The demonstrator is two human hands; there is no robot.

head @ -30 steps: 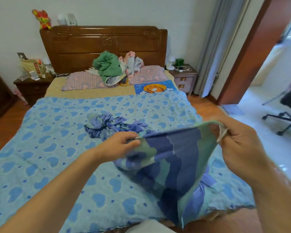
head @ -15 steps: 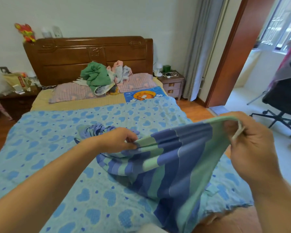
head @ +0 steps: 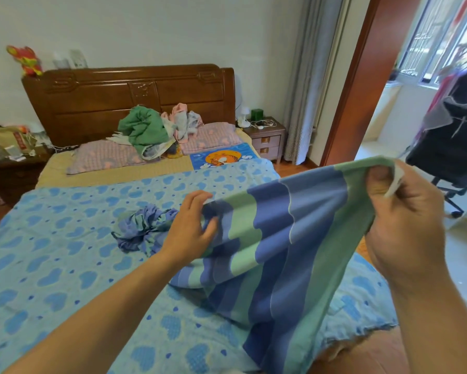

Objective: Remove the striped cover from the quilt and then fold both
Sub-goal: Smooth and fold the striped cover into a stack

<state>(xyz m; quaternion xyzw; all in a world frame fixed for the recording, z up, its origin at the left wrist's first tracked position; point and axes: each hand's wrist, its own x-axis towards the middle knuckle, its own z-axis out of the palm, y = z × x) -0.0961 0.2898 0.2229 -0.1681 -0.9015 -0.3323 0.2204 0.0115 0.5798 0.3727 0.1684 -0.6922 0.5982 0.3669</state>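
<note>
The striped cover (head: 294, 238), blue and green bands, hangs stretched between my two hands above the near right part of the bed. My right hand (head: 405, 220) pinches its upper corner, with a small white tab sticking out by the thumb. My left hand (head: 192, 228) holds the cover's top edge loosely between thumb and fingers. The rest of the cover trails down to the bed, and a bunched part (head: 143, 233) lies left of my left hand. The quilt (head: 65, 252), light blue with darker hearts, lies spread flat over the bed beneath.
Pink pillows (head: 105, 155) and a pile of clothes (head: 146, 128) lie by the wooden headboard (head: 135, 95). Nightstands flank the bed, the right one (head: 267, 136) beside a curtain. A black office chair (head: 453, 147) stands in the doorway area at right.
My right hand has lifted the cover's corner higher and further right, pulling the top edge taut. My left hand's fingers have loosened on that edge.
</note>
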